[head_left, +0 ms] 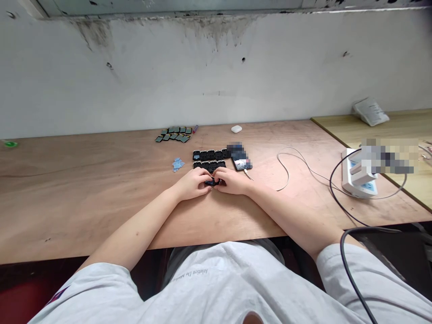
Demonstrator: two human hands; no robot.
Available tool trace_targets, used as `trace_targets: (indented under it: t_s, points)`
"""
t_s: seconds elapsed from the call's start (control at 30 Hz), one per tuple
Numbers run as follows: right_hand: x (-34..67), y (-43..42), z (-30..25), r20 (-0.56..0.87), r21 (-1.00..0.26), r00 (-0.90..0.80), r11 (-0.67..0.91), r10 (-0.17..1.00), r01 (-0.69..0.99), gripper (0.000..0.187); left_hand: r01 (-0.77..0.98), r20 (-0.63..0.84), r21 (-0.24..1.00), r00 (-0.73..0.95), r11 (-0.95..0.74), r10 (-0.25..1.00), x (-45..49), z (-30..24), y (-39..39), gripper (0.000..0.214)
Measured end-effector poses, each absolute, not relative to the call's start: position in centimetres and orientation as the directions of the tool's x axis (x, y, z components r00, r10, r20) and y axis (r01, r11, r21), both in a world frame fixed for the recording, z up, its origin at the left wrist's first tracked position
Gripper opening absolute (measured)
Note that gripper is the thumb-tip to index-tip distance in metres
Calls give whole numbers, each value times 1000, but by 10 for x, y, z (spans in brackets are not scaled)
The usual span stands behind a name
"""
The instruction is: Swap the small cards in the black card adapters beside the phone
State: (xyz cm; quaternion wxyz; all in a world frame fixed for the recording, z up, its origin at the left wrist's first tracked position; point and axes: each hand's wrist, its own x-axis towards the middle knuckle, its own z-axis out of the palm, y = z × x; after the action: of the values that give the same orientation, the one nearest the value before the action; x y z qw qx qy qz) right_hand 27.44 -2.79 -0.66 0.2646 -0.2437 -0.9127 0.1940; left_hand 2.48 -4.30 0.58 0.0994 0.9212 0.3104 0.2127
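My left hand and my right hand meet at the middle of the table, fingers closed around a small black frame. A bluish patch shows on that frame; the fingers cover much of the rest. Just beyond my fingertips lies a row of black plastic frames, with a second row behind it. The leftmost frame of the back row bears a light blue piece. To the left of the rows is a small heap of light blue film pieces.
Several greenish panels with dark edges lie in two rows near the wall. A phone with a white cable sits right of the frames. Farther off are a white case and a power strip. A black cable hangs at right.
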Motion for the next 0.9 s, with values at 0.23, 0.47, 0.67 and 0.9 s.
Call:
trace_targets:
  t_s: [0.23, 0.47, 0.67, 0.9]
  points:
    - [276, -26, -7, 386, -478, -745, 808, 545, 344, 8, 495, 337, 353, 725, -794, 601, 22, 2, -39, 26]
    - [275, -26, -7, 395, -474, -745, 814, 537, 336, 8, 511, 303, 354, 730, -783, 613, 27, 9, -44, 29]
    - [276, -26, -8, 392, -476, -748, 814, 535, 333, 8, 485, 339, 338, 736, -806, 585, 24, 3, -42, 28]
    - [277, -26, -9, 390, -469, -748, 815, 537, 341, 9, 432, 417, 289, 746, -854, 519, 22, -1, -39, 19]
